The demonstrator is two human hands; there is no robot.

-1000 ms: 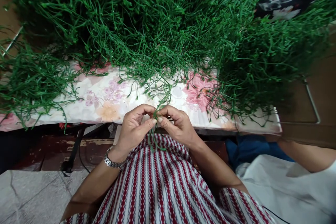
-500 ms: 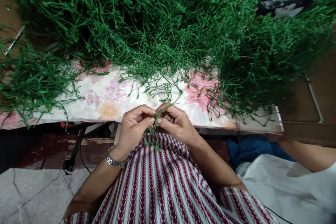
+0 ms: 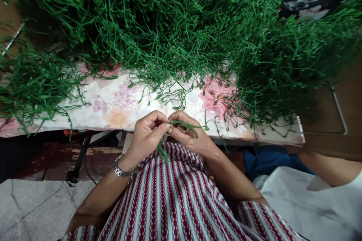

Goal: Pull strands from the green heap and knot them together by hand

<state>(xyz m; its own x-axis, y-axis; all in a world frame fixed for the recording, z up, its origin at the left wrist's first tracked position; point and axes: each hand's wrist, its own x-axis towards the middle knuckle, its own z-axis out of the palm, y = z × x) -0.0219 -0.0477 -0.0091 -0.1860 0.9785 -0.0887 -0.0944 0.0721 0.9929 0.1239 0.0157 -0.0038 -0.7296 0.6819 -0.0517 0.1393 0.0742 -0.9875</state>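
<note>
My left hand and my right hand meet at the table's near edge, thumbs and forefingers pinched together. Between them they grip a few thin green plastic-looking stems. Some ends hang below my left hand; others stretch rightward over the back of my right-hand fingers. Where the stems join is hidden by my fingertips. Just ahead, a small cluster of loose stems lies on the floral tablecloth. To the right of my right hand, a couple of stray stems show near the cloth's edge.
A big tangled heap of green stems covers the far side. Smaller piles lie left and right. Another person's arm and pale garment are at my right. A metal rod bends beside the table's right end.
The stems in my fingers have swung from pointing up and right to lying across my right hand. Stray stems now show right of that hand. Both hands stay nearly in place.
</note>
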